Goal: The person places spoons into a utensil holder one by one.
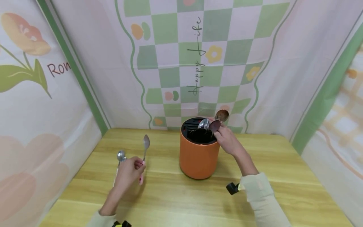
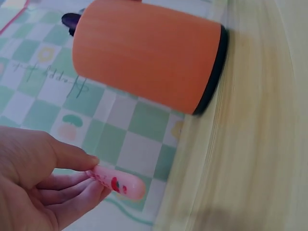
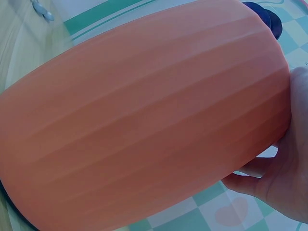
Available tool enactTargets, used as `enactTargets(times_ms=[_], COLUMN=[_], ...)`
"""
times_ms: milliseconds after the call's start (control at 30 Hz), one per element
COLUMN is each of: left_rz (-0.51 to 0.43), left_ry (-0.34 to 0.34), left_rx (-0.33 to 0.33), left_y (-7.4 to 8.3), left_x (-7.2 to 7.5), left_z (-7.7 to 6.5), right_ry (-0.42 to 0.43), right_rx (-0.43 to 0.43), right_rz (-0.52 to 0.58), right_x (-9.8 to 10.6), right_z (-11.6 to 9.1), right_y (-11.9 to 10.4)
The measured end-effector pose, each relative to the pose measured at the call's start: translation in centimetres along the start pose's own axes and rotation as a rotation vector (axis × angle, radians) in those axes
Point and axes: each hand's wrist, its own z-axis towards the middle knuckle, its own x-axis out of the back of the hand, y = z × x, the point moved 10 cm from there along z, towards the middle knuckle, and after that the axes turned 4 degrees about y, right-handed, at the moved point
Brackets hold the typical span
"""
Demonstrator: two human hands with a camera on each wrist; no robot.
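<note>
My left hand [image 1: 129, 171] pinches a metal spoon [image 1: 146, 142] by its pink handle [image 2: 118, 183], which has red printed marks. The spoon's bowl points up and away, left of an orange utensil holder [image 1: 198, 160]. At the holder's right rim, my right hand [image 1: 228, 140] grips the edge, with fingers [image 3: 245, 180] against the far side of the wall. Spoon bowls rise from the holder beside that hand: a silver spoon [image 1: 203, 124], a dark-looking spoon [image 1: 215, 125] and a brownish spoon [image 1: 222, 115]. Their handles are hidden.
Another spoon [image 1: 121, 155] lies to the left on the wooden table [image 1: 175, 201], partly covered by my left hand. The holder's black top insert [image 1: 193, 123] has slots and a round opening. Printed cloth [image 1: 167, 75] hangs behind and at both sides.
</note>
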Motion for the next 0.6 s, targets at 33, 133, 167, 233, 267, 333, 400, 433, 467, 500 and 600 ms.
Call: enactTargets(times_ms=[33,133,167,233,267,333,400,433,467,500,600], left_rz=[-0.012,-0.060,-0.066,-0.095,-0.104,-0.133,-0.167,-0.179,-0.192,-0.202,-0.226], left_ry=[0.011,0.024,0.029,0.040,0.045,0.048,0.052,0.054,0.057,0.060,0.072], left_rx=[-0.004,-0.008,-0.013,-0.031,-0.040,-0.058,-0.072,-0.077,-0.084,-0.095,-0.110], left_y=[0.3,1.3,1.6,2.4,2.8,3.6,4.4,4.8,5.2,5.5,6.4], left_x=[-0.1,-0.6,-0.7,-1.0,-1.1,-1.3,-1.4,-1.5,-1.6,-1.7,-1.9], left_z=[0.1,0.5,0.6,0.9,1.0,1.2,1.5,1.6,1.7,1.8,2.0], right_ry=[0.000,0.002,0.002,0.003,0.004,0.006,0.005,0.005,0.005,0.005,0.002], right_rx=[-0.002,-0.010,-0.012,-0.011,-0.010,-0.004,-0.001,0.000,0.000,0.001,0.005], right_rz=[0.003,0.010,0.010,0.009,0.008,0.007,0.007,0.006,0.005,0.006,0.006], right_x=[0.0,0.0,0.0,0.0,0.0,0.0,0.0,0.0,0.0,0.0,0.0], right_z=[0.0,-0.1,-0.1,0.0,0.0,0.0,0.0,0.0,-0.1,-0.1,0.0], right_y=[0.0,0.2,0.2,0.2,0.3,0.3,0.2,0.3,0.3,0.2,0.1])
